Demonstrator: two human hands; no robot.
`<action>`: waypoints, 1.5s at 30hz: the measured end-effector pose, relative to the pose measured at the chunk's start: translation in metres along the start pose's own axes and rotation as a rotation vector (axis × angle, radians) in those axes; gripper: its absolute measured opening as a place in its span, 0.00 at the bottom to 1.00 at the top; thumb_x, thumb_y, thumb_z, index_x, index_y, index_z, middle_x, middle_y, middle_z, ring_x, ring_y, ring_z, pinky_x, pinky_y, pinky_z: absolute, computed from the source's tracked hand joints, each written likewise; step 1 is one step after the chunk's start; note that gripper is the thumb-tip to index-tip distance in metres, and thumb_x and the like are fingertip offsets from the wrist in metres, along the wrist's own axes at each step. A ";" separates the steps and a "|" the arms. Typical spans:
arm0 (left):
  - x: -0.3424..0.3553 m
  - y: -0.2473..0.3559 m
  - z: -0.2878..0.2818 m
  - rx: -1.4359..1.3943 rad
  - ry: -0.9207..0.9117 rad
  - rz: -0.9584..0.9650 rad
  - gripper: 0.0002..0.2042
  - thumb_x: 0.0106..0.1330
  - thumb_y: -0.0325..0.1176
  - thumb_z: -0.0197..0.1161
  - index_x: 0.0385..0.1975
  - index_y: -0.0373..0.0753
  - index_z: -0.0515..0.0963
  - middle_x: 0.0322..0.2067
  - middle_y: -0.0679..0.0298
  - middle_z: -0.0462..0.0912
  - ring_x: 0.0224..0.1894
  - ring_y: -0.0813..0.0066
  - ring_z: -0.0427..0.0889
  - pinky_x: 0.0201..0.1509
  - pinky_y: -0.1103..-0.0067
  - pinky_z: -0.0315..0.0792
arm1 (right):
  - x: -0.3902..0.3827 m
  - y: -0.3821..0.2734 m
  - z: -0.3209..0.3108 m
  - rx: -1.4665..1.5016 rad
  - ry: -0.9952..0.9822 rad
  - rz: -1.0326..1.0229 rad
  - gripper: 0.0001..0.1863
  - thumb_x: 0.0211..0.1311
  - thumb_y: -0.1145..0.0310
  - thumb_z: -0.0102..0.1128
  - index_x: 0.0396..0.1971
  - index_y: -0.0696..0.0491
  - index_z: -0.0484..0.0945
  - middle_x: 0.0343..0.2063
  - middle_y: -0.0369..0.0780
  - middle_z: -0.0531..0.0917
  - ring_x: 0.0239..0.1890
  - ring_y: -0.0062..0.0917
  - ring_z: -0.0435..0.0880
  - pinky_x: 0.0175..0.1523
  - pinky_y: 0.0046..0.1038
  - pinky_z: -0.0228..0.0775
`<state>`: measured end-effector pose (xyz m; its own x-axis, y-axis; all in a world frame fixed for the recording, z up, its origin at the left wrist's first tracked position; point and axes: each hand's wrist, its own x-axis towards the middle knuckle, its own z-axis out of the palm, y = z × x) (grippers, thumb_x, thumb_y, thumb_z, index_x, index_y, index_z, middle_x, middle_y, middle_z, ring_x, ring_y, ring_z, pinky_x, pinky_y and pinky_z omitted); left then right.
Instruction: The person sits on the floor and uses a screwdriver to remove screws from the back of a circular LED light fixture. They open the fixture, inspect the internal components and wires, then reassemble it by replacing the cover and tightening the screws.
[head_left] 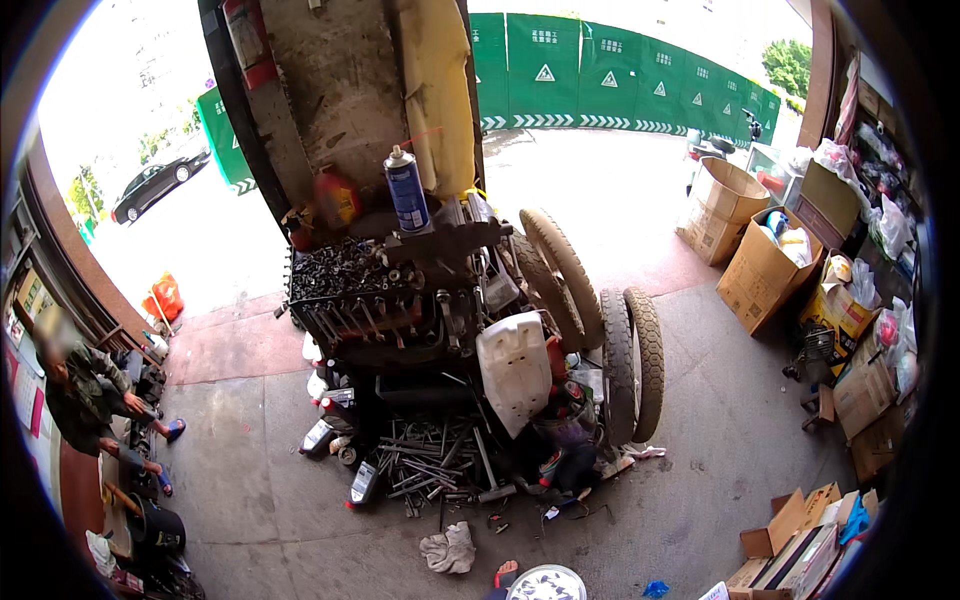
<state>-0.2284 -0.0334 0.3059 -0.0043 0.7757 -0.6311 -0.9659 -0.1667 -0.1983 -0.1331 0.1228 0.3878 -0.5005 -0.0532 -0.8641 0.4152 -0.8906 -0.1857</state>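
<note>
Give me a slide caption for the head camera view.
Cluttered tool stand topped by a blue spray can, tyres leaning beside it, tools on the floor.

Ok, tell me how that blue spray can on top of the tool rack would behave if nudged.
The blue spray can stands upright, tall and narrow, on a cluttered rack top, so it would probably tip easily. Being cylindrical, it would likely roll once down. Its smooth sides may be slippery to hold.

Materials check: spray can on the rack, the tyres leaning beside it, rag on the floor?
Spray can: looks like metal, glossy blue printed body, white plastic-looking cap. Tyres: rubber, matte, dusty tan-grey, knobbly tread. Rag: cloth, crumpled, soiled off-white. No hands in view.
</note>
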 end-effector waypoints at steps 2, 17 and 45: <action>-0.009 0.020 0.013 0.010 -0.019 0.055 0.24 0.53 0.38 0.58 0.50 0.38 0.71 0.47 0.57 0.77 0.50 0.60 0.75 0.54 0.62 0.71 | 0.007 -0.012 0.020 -0.054 -0.056 -0.034 0.09 0.63 0.63 0.50 0.29 0.52 0.76 0.19 0.30 0.72 0.16 0.14 0.65 0.18 0.18 0.56; -0.086 0.112 0.209 0.040 -0.009 0.529 0.30 0.40 0.28 0.60 0.51 0.34 0.67 0.45 0.55 0.75 0.47 0.58 0.75 0.49 0.64 0.73 | -0.004 -0.168 0.115 -0.623 -0.520 0.029 0.25 0.62 0.48 0.51 0.30 0.58 0.81 0.10 0.28 0.68 0.09 0.11 0.59 0.13 0.17 0.46; -0.264 0.180 0.081 -0.462 -0.039 1.264 0.28 0.47 0.41 0.58 0.52 0.40 0.71 0.51 0.56 0.74 0.54 0.55 0.72 0.48 0.50 0.71 | 0.142 -0.179 0.349 -0.483 -0.139 -0.141 0.17 0.63 0.75 0.41 0.50 0.66 0.67 0.39 0.47 0.76 0.41 0.32 0.78 0.47 0.32 0.73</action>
<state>-0.4218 -0.2189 0.4975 -0.8351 -0.0454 -0.5482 -0.1195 -0.9578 0.2614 -0.5432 0.1171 0.4618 -0.6594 -0.0370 -0.7509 0.6231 -0.5856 -0.5184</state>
